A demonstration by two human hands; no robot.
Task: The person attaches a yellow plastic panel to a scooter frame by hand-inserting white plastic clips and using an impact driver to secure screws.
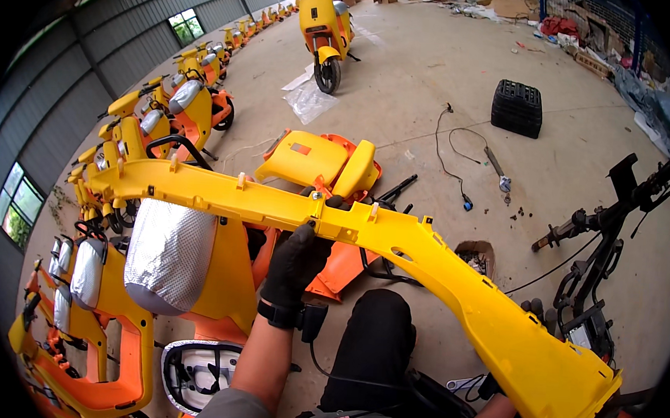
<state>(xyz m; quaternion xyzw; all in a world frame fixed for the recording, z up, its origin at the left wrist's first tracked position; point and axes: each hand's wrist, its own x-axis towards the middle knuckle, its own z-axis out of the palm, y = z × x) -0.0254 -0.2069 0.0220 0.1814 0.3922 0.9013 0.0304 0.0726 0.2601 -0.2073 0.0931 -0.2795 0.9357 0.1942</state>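
A long yellow plastic scooter panel (454,283) spans the view from the left to the lower right, narrow at one end and wide at the other. My left hand (297,265), in a black glove, is closed around its middle from below. At the wide end, dark-gloved fingertips of my right hand (538,310) curl over the upper edge, while the panel hides the rest of that hand. Small clips and tabs line the panel's edges. Around my left wrist sits a black strap with a small box (311,322) and a cable.
Yellow and orange body parts (307,160) lie on the floor beyond the panel. Parked scooters (194,114) line the left side; another scooter (322,33) stands ahead. A bare scooter frame (604,251) is close on my right. A black crate (517,109) and a wrench (499,170) rest farther off.
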